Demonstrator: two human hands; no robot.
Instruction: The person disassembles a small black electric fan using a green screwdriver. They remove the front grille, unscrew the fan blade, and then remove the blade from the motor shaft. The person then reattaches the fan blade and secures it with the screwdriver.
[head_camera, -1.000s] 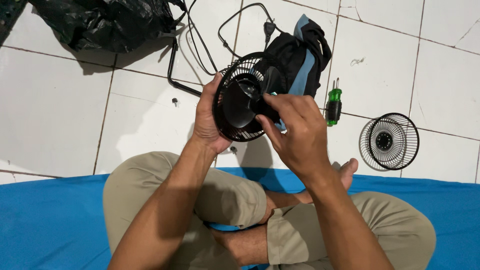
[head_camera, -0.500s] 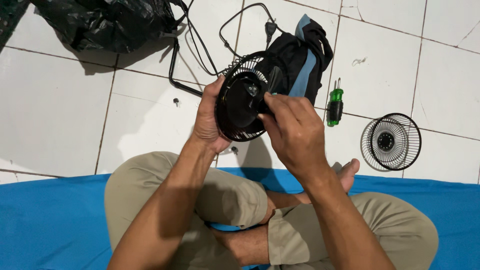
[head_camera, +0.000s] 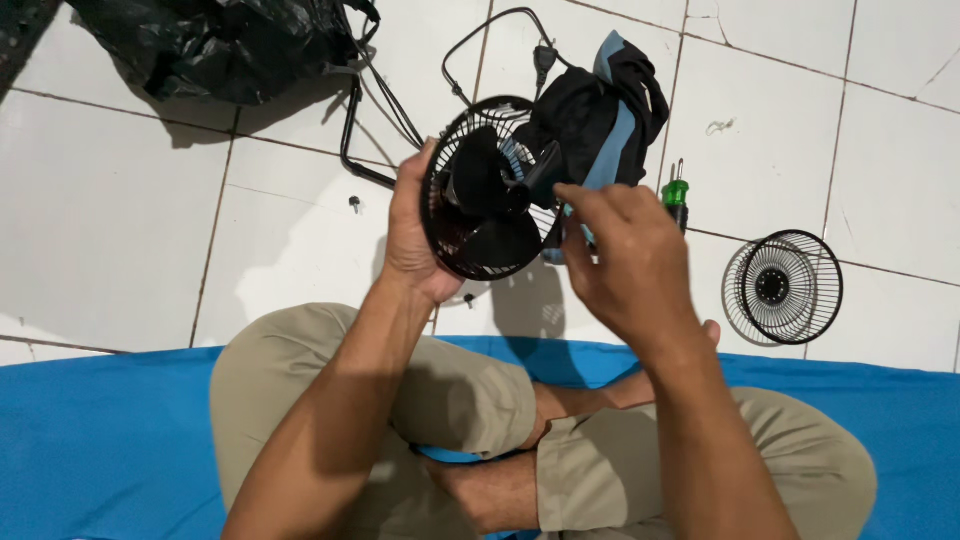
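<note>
Gripping the fan's (head_camera: 487, 195) cage rim, left hand (head_camera: 412, 235); right hand (head_camera: 625, 255) hovers loosely curled beside it.

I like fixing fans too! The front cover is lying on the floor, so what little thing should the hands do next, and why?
Probably bring the right hand back to the black plastic fan blade to grip its hub. The left hand holds the round black wire fan cage by its rim, the blade sits exposed, and the right hand hangs just beside it.
</note>
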